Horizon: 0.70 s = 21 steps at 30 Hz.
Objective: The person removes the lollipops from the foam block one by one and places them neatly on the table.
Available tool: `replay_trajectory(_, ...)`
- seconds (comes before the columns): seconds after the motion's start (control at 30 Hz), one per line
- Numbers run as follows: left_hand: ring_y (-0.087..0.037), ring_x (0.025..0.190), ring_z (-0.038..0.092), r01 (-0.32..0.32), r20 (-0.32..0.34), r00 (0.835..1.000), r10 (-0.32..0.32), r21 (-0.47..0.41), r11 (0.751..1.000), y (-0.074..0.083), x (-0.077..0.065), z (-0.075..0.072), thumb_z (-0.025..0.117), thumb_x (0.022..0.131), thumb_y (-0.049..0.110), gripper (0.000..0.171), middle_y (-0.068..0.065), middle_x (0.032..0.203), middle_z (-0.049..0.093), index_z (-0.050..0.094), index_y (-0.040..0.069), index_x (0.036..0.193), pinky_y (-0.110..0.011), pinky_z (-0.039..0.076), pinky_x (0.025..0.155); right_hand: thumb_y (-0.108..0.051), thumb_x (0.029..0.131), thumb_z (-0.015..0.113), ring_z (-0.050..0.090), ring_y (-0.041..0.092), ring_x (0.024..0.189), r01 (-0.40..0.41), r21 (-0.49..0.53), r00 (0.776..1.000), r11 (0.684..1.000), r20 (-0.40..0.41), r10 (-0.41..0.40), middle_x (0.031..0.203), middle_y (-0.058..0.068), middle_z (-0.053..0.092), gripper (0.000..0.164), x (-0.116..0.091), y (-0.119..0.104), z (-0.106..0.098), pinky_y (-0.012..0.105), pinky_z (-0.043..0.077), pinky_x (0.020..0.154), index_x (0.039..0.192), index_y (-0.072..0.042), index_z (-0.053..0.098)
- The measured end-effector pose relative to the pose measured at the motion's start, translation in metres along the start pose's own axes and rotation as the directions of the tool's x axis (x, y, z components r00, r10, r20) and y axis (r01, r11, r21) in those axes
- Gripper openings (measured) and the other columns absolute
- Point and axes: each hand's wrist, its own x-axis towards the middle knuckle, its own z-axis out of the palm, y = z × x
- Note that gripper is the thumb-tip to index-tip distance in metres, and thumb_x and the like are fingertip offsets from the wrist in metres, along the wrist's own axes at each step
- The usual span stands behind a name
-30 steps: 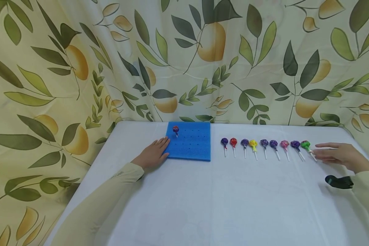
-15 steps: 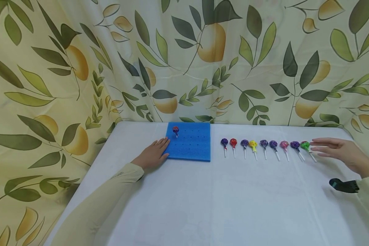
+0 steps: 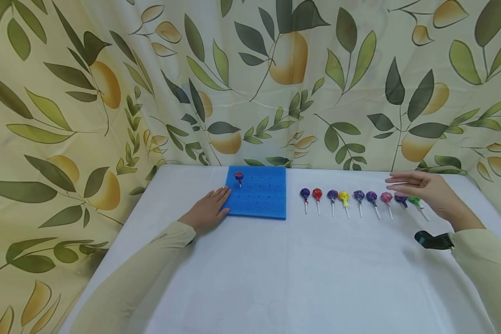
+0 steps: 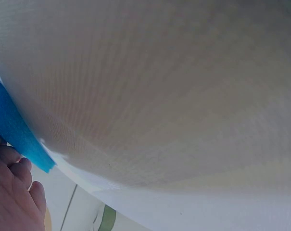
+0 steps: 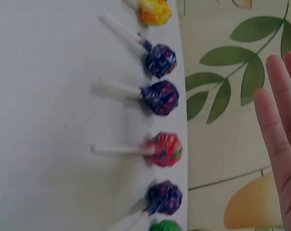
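My left hand [image 3: 206, 208] rests flat on the white table, its fingers against the left edge of a blue foam board [image 3: 256, 211] dotted with small holes. One red-and-dark lollipop [image 3: 239, 176] stands in the board's upper left. My right hand [image 3: 434, 197], fingers extended and holding nothing, hovers over the right end of a lollipop row. It partly covers a purple lollipop [image 3: 401, 199] and a green lollipop [image 3: 415, 202]. Left of them lie a pink lollipop [image 3: 386, 198], several purple ones, a yellow lollipop [image 3: 343, 198] and a red lollipop [image 3: 317, 194].
A white cloth covers the table [image 3: 275, 278]. Directly behind its far edge hangs a leaf-and-fruit patterned curtain [image 3: 250, 116]. A black device [image 3: 433, 240] is worn at the right wrist.
My right hand has moved left and farther back, from beside the green lollipop to above the row's right end. My left hand, the board and the lollipops stay where they were.
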Motion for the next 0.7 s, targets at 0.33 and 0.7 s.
replay_trajectory(0.33,-0.026,0.147,0.012,0.01,0.0,1.0,-0.01,0.007,1.0,-0.001,0.001,0.001,0.032,0.101,0.041,0.064,-0.011,0.159,0.012,0.013,0.006,0.151,-0.042,0.013,0.121,-0.019,0.089,0.065,0.065,-0.006,0.09,0.048,0.09,0.996,0.995,0.071,-0.055,0.1,-0.025,0.067,0.037,0.031,-0.04,0.046,0.012,0.053,0.076,0.124,-0.01,0.058)
replay_trajectory(0.7,-0.025,0.147,0.012,0.01,0.002,1.0,-0.01,0.006,1.0,-0.002,0.001,0.002,0.032,0.101,0.04,0.064,-0.011,0.159,0.013,0.013,0.006,0.151,-0.042,0.014,0.121,-0.023,0.089,0.065,0.068,0.001,0.091,0.079,0.141,0.982,0.987,0.162,-0.102,0.111,0.003,0.07,0.044,0.068,-0.06,0.102,0.03,0.056,0.084,0.124,0.002,0.055)
